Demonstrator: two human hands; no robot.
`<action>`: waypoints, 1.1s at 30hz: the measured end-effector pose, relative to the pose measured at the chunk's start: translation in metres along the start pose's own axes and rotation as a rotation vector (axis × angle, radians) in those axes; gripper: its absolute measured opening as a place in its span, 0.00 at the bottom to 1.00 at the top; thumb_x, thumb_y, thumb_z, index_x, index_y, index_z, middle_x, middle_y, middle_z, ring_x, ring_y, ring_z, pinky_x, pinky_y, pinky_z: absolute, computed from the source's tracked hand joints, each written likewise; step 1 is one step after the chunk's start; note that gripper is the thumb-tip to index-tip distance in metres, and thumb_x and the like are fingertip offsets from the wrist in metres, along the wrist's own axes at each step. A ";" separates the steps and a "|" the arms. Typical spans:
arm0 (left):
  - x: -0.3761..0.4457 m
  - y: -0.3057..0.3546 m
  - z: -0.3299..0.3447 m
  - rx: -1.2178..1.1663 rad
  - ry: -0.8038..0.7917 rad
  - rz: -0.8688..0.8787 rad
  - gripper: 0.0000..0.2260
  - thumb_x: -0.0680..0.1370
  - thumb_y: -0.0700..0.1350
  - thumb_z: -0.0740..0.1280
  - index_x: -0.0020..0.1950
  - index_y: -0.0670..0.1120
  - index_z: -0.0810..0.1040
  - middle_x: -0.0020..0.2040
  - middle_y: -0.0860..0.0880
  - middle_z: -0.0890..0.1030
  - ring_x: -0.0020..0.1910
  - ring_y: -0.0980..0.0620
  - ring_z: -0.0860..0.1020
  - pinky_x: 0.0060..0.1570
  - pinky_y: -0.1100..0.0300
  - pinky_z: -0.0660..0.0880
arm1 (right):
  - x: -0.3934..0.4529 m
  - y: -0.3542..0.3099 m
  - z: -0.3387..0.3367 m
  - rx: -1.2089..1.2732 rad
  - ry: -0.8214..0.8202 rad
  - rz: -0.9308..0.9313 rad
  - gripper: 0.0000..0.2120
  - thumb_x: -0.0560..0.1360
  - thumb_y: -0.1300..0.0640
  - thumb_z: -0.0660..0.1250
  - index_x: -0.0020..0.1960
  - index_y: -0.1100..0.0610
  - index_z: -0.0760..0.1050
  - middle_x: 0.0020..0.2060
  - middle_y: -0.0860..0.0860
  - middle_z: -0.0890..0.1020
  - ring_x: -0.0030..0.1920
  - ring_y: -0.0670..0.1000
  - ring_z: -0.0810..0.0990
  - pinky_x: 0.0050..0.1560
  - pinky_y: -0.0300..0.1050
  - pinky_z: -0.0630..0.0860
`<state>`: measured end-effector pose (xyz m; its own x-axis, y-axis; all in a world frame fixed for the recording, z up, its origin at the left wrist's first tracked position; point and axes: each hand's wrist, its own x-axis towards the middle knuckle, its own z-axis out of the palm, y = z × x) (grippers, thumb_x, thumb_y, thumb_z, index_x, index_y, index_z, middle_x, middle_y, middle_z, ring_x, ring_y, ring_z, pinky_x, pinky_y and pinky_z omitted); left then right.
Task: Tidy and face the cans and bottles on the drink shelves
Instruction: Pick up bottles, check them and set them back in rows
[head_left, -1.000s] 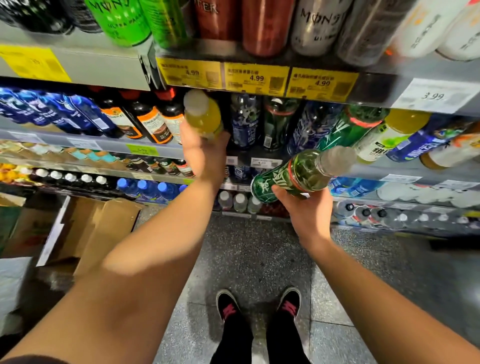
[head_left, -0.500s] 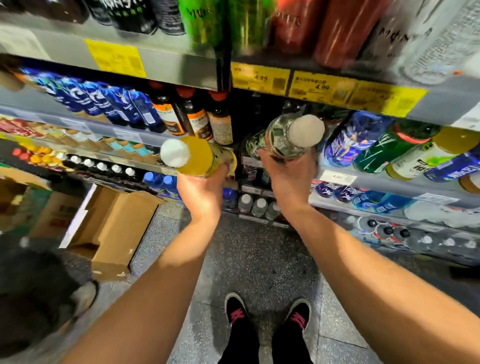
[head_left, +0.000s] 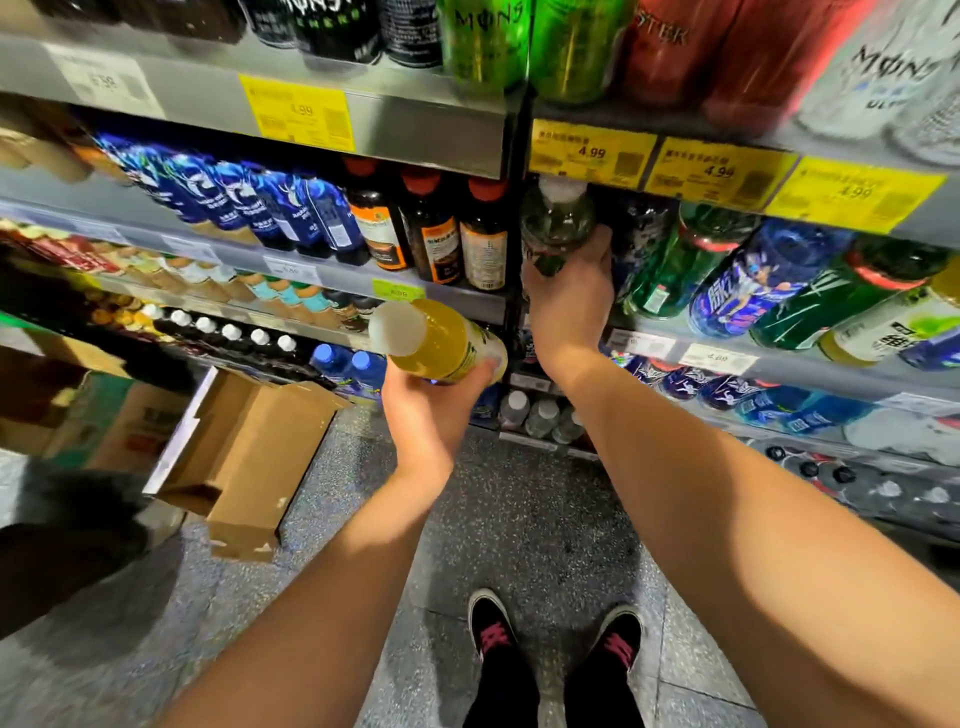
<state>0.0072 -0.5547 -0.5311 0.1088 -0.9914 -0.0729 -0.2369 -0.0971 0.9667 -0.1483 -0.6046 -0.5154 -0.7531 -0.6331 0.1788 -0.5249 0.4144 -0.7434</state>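
Right hand (head_left: 569, 291), wrapped round clear green-tinted plastic bottle (head_left: 556, 228), now lifts it upright into shelf gap (head_left: 613, 218), probably seating it. Left hand (head_left: 434, 402) still clasps yellow drink bottle (head_left: 441, 340), unshelved.

This is a shop, at the drinks aisle of a grocery or convenience store. Metal shelves (head_left: 436, 130) run in tiers, packed with rows of the same bottles (head_left: 291, 218) and energy drink cans (head_left: 483, 47). Yellow price tags (head_left: 592, 153) reading 4.99 are clipped to the shelf edges, with white tags (head_left: 719, 357) lower down. An opened cardboard box (head_left: 249, 457) sits on the speckled floor (head_left: 519, 519) beside the shelving
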 end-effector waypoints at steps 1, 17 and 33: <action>0.000 0.001 0.000 -0.019 -0.004 -0.008 0.19 0.64 0.41 0.83 0.51 0.41 0.81 0.44 0.53 0.84 0.43 0.66 0.81 0.49 0.71 0.74 | 0.003 -0.003 0.000 -0.019 0.009 0.000 0.33 0.72 0.54 0.75 0.69 0.66 0.66 0.59 0.63 0.79 0.57 0.64 0.80 0.50 0.52 0.76; 0.002 0.032 0.031 -0.093 -0.257 0.045 0.20 0.67 0.43 0.82 0.55 0.42 0.81 0.49 0.48 0.86 0.50 0.53 0.84 0.51 0.63 0.79 | -0.035 0.035 -0.068 0.295 -0.316 0.164 0.13 0.79 0.63 0.63 0.62 0.59 0.78 0.53 0.53 0.84 0.53 0.50 0.81 0.51 0.40 0.74; -0.110 0.068 0.162 0.038 -0.712 0.078 0.31 0.61 0.55 0.83 0.61 0.52 0.78 0.53 0.54 0.85 0.53 0.55 0.83 0.57 0.51 0.80 | -0.037 0.144 -0.214 0.297 -0.283 0.092 0.29 0.64 0.58 0.79 0.61 0.48 0.72 0.49 0.42 0.81 0.44 0.31 0.78 0.44 0.22 0.69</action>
<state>-0.1770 -0.4666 -0.4975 -0.5630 -0.8110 -0.1589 -0.2532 -0.0138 0.9673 -0.2805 -0.3814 -0.4911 -0.6311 -0.7740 -0.0503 -0.2920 0.2971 -0.9091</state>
